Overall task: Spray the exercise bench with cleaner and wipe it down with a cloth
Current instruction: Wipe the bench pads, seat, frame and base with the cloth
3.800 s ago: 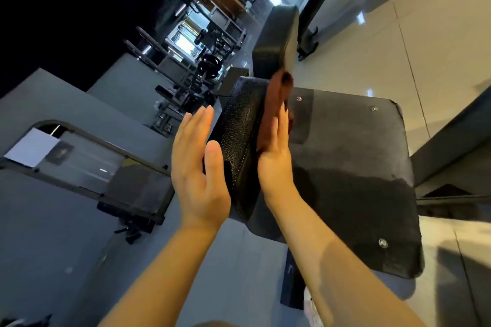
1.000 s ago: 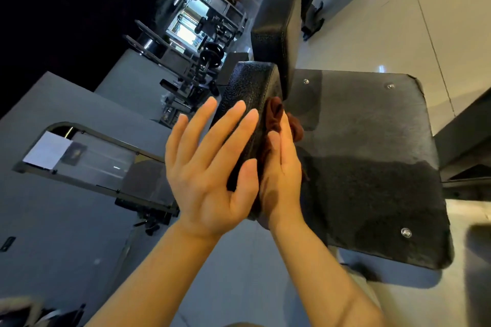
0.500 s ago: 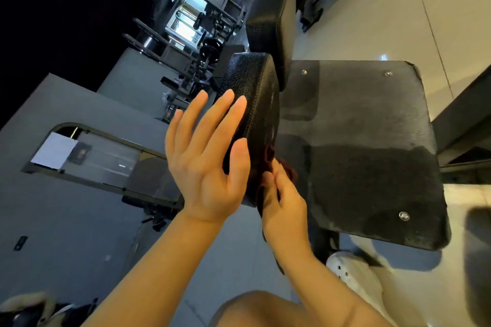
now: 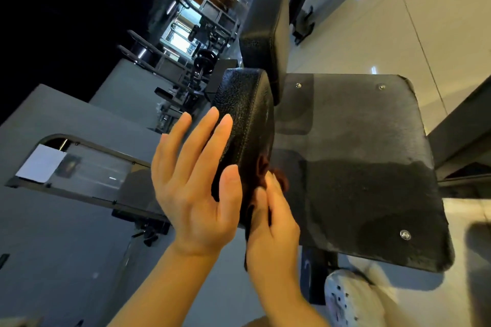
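Left hand (image 4: pixel 196 194) flat, fingers spread, bracing pad (image 4: pixel 247 127) at 12 o'clock. Right hand (image 4: pixel 273 223) pinches cloth (image 4: pixel 265 170) against pad's inner face. Judgement: keep brace firm, wipe full-length, overlapping.

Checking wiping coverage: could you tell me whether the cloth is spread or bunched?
Bunched: the cloth shows crumpled folds beneath the right hand.
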`<state>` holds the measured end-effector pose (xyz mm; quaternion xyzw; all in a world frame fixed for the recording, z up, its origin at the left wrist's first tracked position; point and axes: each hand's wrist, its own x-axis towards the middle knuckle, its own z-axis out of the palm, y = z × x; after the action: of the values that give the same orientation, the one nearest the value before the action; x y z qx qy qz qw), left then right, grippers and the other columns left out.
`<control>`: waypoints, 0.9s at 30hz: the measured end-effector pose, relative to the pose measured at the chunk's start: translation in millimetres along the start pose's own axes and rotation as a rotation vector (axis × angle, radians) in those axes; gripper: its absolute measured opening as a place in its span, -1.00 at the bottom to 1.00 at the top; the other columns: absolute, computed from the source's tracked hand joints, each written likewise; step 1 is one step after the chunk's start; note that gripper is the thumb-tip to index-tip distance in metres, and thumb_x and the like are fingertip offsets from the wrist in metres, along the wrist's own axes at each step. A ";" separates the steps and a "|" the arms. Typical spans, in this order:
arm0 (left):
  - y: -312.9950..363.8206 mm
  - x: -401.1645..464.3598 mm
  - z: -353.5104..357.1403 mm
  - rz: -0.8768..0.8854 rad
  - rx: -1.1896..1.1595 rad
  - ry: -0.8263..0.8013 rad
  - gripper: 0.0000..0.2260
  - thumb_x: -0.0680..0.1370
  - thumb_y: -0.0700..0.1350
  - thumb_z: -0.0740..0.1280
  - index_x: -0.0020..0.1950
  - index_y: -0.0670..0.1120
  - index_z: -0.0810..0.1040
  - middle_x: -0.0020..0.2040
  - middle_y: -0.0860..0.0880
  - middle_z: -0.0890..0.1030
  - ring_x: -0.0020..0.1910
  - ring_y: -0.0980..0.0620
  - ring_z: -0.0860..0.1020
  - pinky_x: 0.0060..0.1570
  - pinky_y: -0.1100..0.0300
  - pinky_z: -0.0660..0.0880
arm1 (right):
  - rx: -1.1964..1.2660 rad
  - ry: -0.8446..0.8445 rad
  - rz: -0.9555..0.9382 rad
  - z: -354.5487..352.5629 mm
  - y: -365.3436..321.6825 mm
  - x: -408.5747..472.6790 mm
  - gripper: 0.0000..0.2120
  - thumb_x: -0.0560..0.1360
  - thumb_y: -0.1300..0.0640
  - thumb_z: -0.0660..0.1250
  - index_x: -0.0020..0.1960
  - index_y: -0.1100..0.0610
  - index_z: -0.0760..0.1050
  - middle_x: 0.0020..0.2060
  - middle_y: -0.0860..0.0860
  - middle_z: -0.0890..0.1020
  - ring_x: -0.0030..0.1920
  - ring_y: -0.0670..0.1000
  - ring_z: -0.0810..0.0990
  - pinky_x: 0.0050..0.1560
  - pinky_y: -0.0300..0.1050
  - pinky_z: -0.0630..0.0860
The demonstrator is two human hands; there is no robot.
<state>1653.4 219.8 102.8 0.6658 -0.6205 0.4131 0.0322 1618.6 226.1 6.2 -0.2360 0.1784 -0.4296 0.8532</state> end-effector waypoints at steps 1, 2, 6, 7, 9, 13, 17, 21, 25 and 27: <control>0.3 -0.4 0.7 -0.005 -0.004 0.006 -0.57 0.66 0.04 -0.03 0.28 -0.16 0.49 0.27 -0.15 0.55 0.35 -0.22 0.43 0.28 -0.26 0.34 | -0.008 -0.010 0.002 -1.0 -0.4 -5.3 -0.72 0.60 -0.17 0.11 0.30 -0.33 0.36 0.28 -0.44 0.45 0.41 -0.25 0.35 0.44 -0.04 0.34; 1.2 -1.4 1.5 -0.011 -0.004 0.017 -0.57 0.67 0.04 -0.04 0.27 -0.16 0.49 0.26 -0.15 0.55 0.36 -0.22 0.43 0.27 -0.29 0.33 | -0.023 -0.026 -0.011 -2.7 1.0 -5.8 -0.69 0.60 -0.20 0.12 0.33 -0.31 0.35 0.31 -0.40 0.44 0.42 -0.22 0.34 0.45 -0.02 0.33; 0.0 -2.6 4.0 -0.027 -0.008 0.045 -0.50 0.67 0.10 -0.10 0.29 -0.16 0.48 0.26 -0.15 0.56 0.37 -0.19 0.42 0.28 -0.30 0.31 | -0.127 -0.025 0.022 -5.8 -0.4 30.7 -0.60 0.63 -0.09 0.13 0.40 -0.02 0.46 0.26 -0.08 0.59 0.31 -0.10 0.50 0.36 0.02 0.43; 0.1 -2.7 4.0 -0.031 -0.003 0.044 -0.49 0.67 0.11 -0.11 0.29 -0.16 0.48 0.26 -0.15 0.56 0.37 -0.19 0.42 0.28 -0.31 0.31 | -0.145 -0.007 0.059 -6.1 -0.3 46.7 -0.64 0.65 -0.05 0.13 0.38 -0.02 0.49 0.21 -0.06 0.61 0.26 -0.09 0.53 0.33 0.01 0.45; 1.3 -2.7 4.3 -0.025 0.012 0.041 -0.48 0.67 0.11 -0.12 0.29 -0.15 0.48 0.26 -0.16 0.56 0.36 -0.20 0.43 0.24 -0.33 0.33 | -0.191 0.015 0.111 -4.0 -1.6 75.4 -0.66 0.67 -0.02 0.11 0.37 -0.04 0.49 0.22 -0.05 0.61 0.24 -0.06 0.53 0.31 -0.08 0.43; 0.4 -1.1 2.0 -0.031 0.037 0.003 -0.48 0.67 0.11 -0.13 0.31 -0.13 0.48 0.28 -0.14 0.55 0.37 -0.18 0.42 0.26 -0.28 0.34 | -0.054 0.073 0.150 8.3 2.2 71.4 -0.64 0.65 -0.07 0.09 0.42 -0.15 0.41 0.28 -0.15 0.55 0.30 -0.09 0.49 0.36 0.00 0.41; 2.1 0.2 -1.2 -0.060 0.044 -0.035 -0.48 0.67 0.10 -0.12 0.32 -0.14 0.49 0.30 -0.11 0.54 0.38 -0.13 0.41 0.35 -0.17 0.30 | 0.155 0.170 0.075 4.2 -18.8 35.9 -0.77 0.65 0.10 0.18 0.29 -0.09 0.35 0.20 -0.18 0.53 0.18 -0.21 0.53 0.24 -0.10 0.48; 6.1 2.7 -3.5 -0.060 0.012 -0.025 -0.52 0.67 0.09 -0.08 0.34 -0.13 0.46 0.30 -0.13 0.52 0.36 -0.15 0.43 0.31 -0.16 0.33 | 0.309 0.122 -0.119 10.7 -64.3 39.0 -0.82 0.60 0.01 0.14 0.09 0.01 0.47 0.02 -0.02 0.58 0.04 -0.08 0.57 0.10 -0.06 0.53; 7.5 2.3 -4.4 -0.136 -0.047 -0.015 -0.50 0.66 0.13 -0.10 0.50 -0.11 0.23 0.38 -0.15 0.45 0.38 -0.17 0.41 0.36 -0.09 0.28 | -0.020 -0.079 -0.337 30.4 -64.4 43.7 -0.64 0.62 -0.01 0.13 0.35 0.08 0.45 0.34 -0.02 0.49 0.43 -0.04 0.36 0.44 0.14 0.27; 9.4 1.2 -4.7 -0.138 -0.060 -0.028 -0.52 0.66 0.14 -0.11 0.52 -0.05 0.15 0.39 -0.18 0.43 0.38 -0.19 0.40 0.38 -0.12 0.26 | -0.088 -0.121 -0.287 27.8 -56.9 48.3 -0.53 0.57 -0.15 0.10 0.44 -0.06 0.36 0.48 -0.11 0.33 0.54 -0.09 0.10 0.51 0.22 0.10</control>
<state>1642.8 219.2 102.2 0.7116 -0.5854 0.3818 0.0718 1623.2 164.0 55.8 -0.3215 0.1098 -0.5238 0.7812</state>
